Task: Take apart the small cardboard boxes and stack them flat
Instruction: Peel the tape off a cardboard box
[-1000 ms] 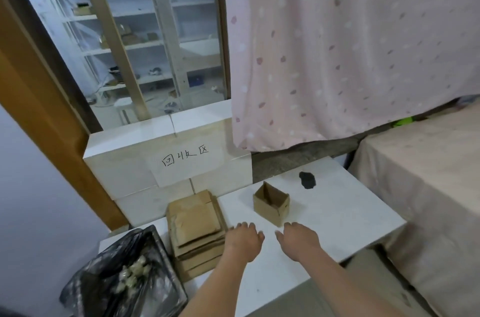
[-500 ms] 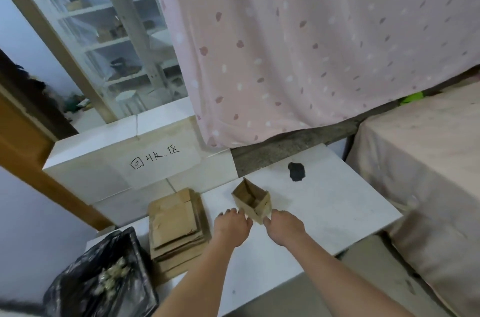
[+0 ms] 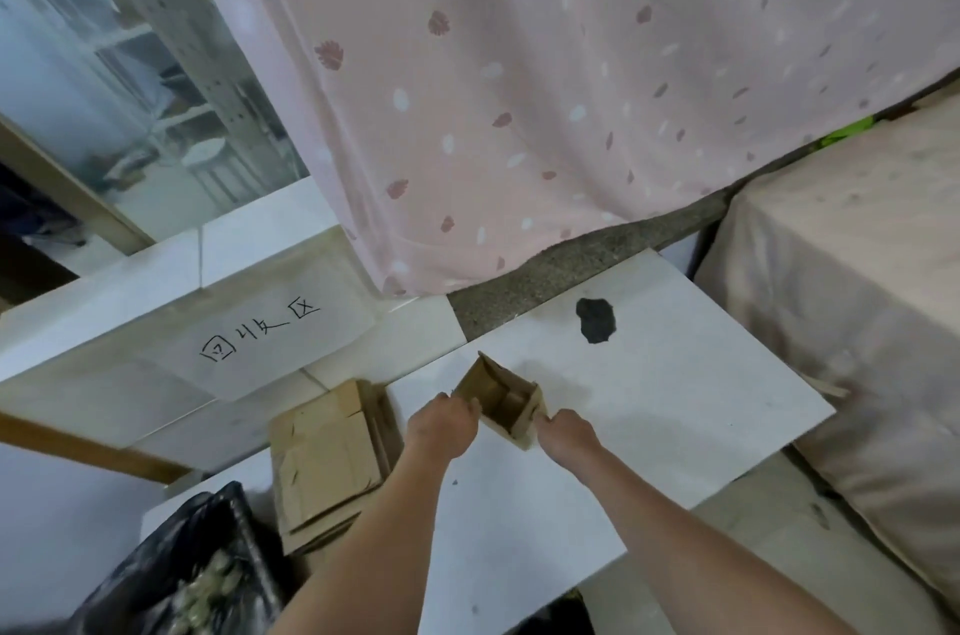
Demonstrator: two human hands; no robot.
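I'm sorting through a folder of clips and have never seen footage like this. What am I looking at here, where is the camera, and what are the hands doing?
There is no machine here: a person wears a wide-angle camera on their head, looking forward and down, so you see their own two bare arms reaching out.

The left hand and the right hand grip a small open cardboard box from either side, tilted over the white table. The job is to take such boxes apart and stack them flat.

To the left lies a stack of flattened cardboard, already done. At the lower left is a bin lined with a black bag. A dark spot marks the table farther back. Behind hang a pink patterned curtain and a handwritten paper label on a white ledge.
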